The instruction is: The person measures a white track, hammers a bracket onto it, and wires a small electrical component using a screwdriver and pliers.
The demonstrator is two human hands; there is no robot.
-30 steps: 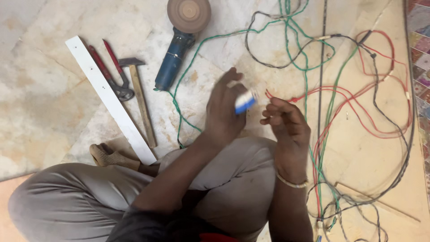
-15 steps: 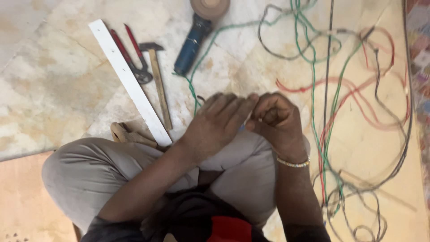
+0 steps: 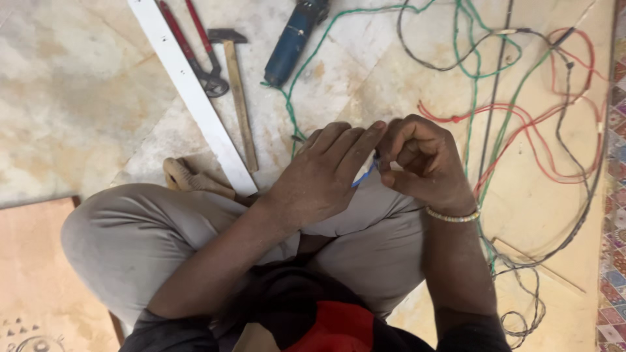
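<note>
Blue showed in a thin sliver between the two hands, a small piece of tape (image 3: 366,175) or tape roll pinched where they met above the person's knees. How much of it there was could not be told, since the fingers hid most of it. The left hand (image 3: 326,173) lay palm down with its fingers stretched long and close together, the tips reaching over to touch the right hand (image 3: 422,163). That hand was curled into a loose fist, thumb and forefinger closed tight on something too small to make out, most likely a wire end, with a beaded bracelet (image 3: 452,216) at its wrist. Both hands were pressed together, with no gap between them.

Beyond the hands, on the marble floor (image 3: 85,98), a tangle of green, red and black wires (image 3: 521,130) spread to the right, one green strand running right up under the fingers. A blue power tool (image 3: 293,39) lay further off, and to its left a hammer (image 3: 236,91) with a wooden handle, red-handled pliers (image 3: 195,49) and a long white strip (image 3: 192,98). The person sat cross-legged in grey trousers (image 3: 150,234).
</note>
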